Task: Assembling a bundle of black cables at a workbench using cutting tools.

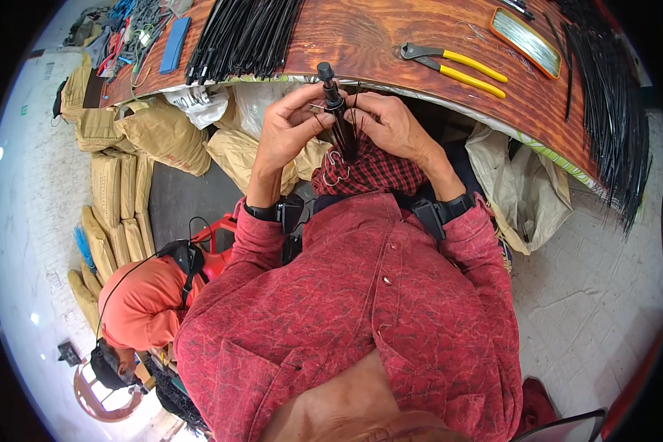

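Upright in front of my chest, at the table's near edge, stands a black umbrella frame (344,136) with a knobbed top and thin ribs folded along its shaft. My left hand (287,127) is closed at its left side, thumb and fingers pinched close to the upper shaft. From the other side my right hand (394,127) pinches at the thin ribs, its fingertips partly hidden. A dark red and black checked cloth (379,171) lies in my lap below the frame, with a pale looped cord (337,171) beside the shaft.
On the wooden table (361,37) lie yellow-handled pliers (471,71), an orange-rimmed mirror-like tray (525,42), a blue block (174,46) and bundles of black rods (243,40). Brown sacks (162,136) and stacked packages (114,184) stand left. Another person (144,306) sits at lower left.
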The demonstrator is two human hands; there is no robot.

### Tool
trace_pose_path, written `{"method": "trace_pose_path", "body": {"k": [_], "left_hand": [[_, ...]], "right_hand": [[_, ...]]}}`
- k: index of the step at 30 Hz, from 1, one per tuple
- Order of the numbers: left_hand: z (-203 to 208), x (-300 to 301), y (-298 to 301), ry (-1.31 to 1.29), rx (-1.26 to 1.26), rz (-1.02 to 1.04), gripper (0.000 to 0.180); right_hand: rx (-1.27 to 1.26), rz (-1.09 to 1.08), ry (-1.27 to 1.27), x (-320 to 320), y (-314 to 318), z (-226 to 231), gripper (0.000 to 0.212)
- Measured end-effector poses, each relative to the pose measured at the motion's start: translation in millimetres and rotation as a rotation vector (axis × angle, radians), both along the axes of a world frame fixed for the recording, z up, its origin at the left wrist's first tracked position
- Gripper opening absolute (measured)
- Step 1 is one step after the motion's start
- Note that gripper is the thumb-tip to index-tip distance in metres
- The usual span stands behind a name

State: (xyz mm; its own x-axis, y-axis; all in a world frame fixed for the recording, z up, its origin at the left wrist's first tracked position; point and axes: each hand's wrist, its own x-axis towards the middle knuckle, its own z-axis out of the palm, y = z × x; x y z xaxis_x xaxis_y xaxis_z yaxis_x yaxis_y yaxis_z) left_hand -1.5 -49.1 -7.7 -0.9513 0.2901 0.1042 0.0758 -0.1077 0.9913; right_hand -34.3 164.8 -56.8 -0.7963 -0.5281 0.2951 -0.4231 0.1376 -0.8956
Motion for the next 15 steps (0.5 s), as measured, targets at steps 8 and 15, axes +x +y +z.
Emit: {"method": "trace_pose_path", "body": {"k": [8, 15], "left_hand": [[-2, 1, -4, 0.033, -0.008, 0.026, 0.044], [2, -5, -23, 0.007, -0.055, -0.084, 0.035]], "right_hand": [[0.056, -0.126, 0.163, 10, -11, 14, 0.022], [0.017, -0.113, 0.131, 9, -7, 7, 0.022]]}}
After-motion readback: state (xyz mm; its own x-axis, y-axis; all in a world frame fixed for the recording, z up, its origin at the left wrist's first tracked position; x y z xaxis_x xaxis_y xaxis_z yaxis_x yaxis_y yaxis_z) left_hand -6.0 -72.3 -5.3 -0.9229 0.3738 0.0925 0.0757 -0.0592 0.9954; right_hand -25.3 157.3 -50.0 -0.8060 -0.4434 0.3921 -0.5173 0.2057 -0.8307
